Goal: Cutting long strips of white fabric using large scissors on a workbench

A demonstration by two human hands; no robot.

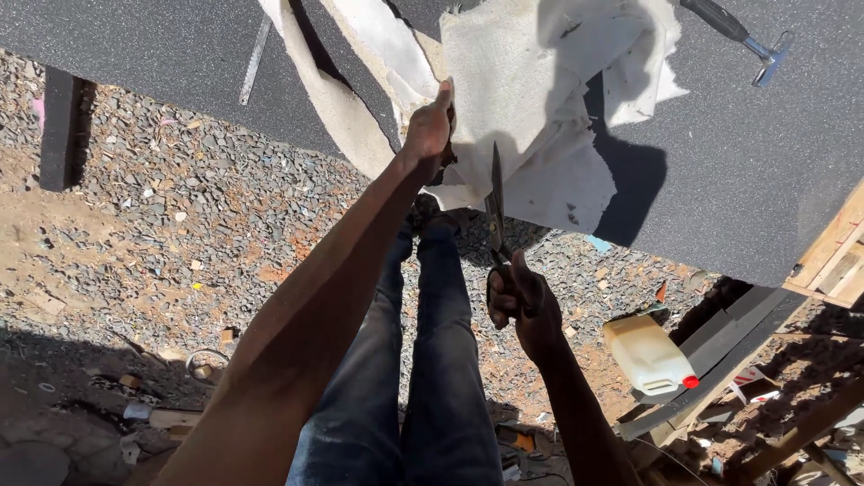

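The off-white cloth (540, 108) was thick, frayed and rumpled, lying on the dark counter (738, 162) with its edge hanging over the near side. The left hand (428, 126) pinched that edge between clenched fingers. The right hand (522, 301) gripped dark scissors (495, 211), their blades pointing up against the cloth's hanging edge.

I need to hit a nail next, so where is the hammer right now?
The hammer lies at the top right of the head view, on the dark table top, just right of the pale cloth, away from both hands.
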